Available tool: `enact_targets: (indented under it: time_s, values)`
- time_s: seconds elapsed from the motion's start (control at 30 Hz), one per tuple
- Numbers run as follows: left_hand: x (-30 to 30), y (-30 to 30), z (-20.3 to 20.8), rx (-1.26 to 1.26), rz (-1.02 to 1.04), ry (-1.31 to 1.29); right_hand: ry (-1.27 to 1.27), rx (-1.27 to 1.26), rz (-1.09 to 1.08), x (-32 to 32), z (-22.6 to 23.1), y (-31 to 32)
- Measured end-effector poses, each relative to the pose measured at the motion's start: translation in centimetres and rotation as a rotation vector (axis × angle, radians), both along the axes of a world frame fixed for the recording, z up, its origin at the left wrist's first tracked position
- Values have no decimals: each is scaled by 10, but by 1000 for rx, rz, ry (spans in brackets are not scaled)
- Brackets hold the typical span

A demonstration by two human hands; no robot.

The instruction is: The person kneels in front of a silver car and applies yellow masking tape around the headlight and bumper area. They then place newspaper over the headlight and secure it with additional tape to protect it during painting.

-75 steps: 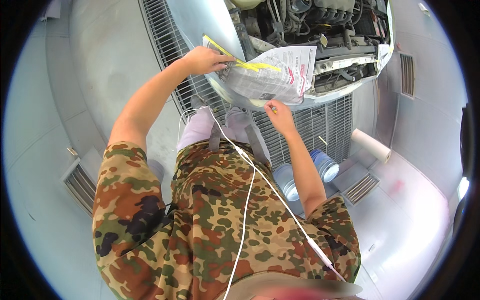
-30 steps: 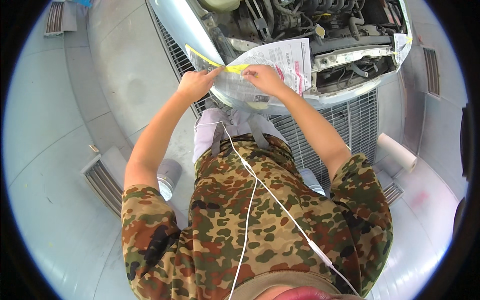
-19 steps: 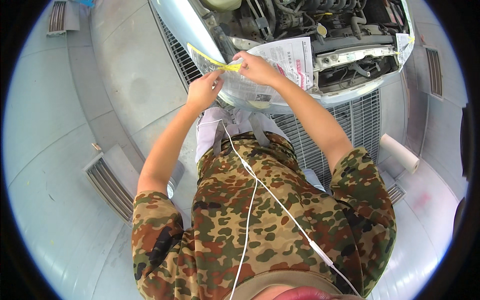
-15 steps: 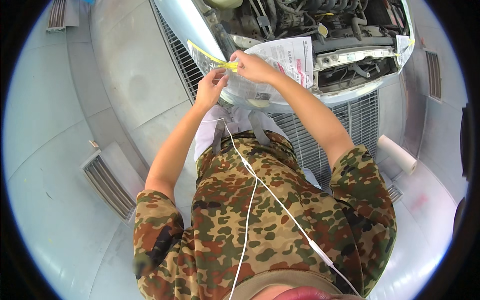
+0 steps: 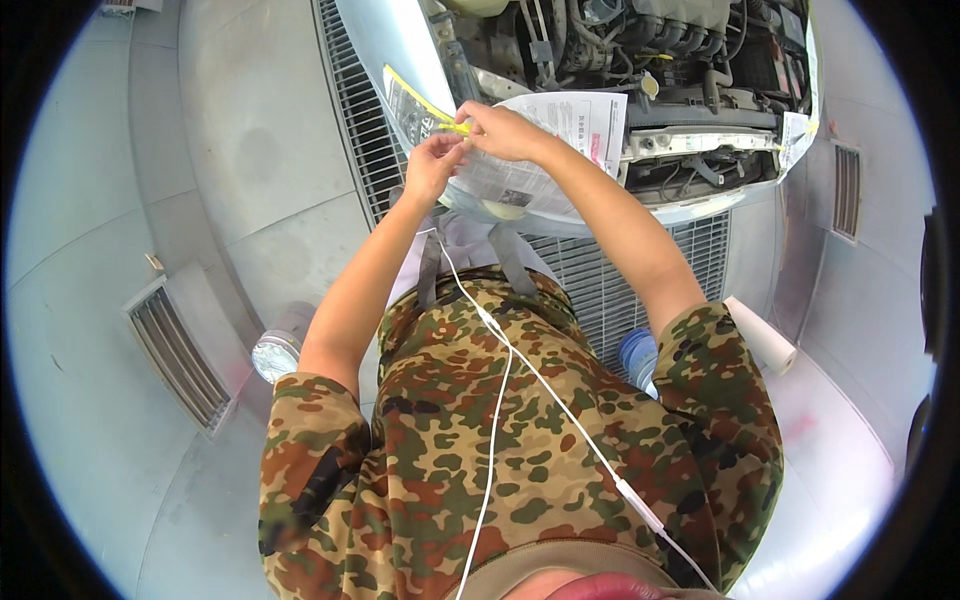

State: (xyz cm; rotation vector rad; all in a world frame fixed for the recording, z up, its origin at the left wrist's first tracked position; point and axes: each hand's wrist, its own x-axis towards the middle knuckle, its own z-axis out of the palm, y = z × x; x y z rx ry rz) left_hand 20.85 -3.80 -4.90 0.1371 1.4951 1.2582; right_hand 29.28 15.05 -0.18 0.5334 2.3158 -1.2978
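Near top centre, both hands, left (image 5: 432, 165) and right (image 5: 503, 130), pinch yellow tape (image 5: 452, 127) on newspaper (image 5: 540, 150); thin, limp, tearable, probably best gripped at its edge.

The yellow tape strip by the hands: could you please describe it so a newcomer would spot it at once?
Start at the open engine bay, then drop to the newspaper masking the car's front. At its upper left edge, both hands pinch the yellow tape strip, the only bright yellow band there.
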Motion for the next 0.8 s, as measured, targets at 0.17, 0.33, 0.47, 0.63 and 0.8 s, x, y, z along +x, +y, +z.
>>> enact_targets:
  time_s: [0.17, 0.33, 0.47, 0.63, 0.8]
  values:
    - [-2, -3, -4, 7, 8, -145, 7, -7, 31, -2, 5, 1]
    - [-3, -4, -9, 50, 12, -178, 34, -34, 59, -5, 6, 3]
    - [1, 0, -13, 64, 63, -181, 62, -22, 33, -5, 3, 6]
    - [7, 10, -23, 46, 60, 91, 43, 132, -15, -6, 3, 8]
    - [12, 22, -23, -49, 212, 254, -87, 349, 51, -15, 13, 22]
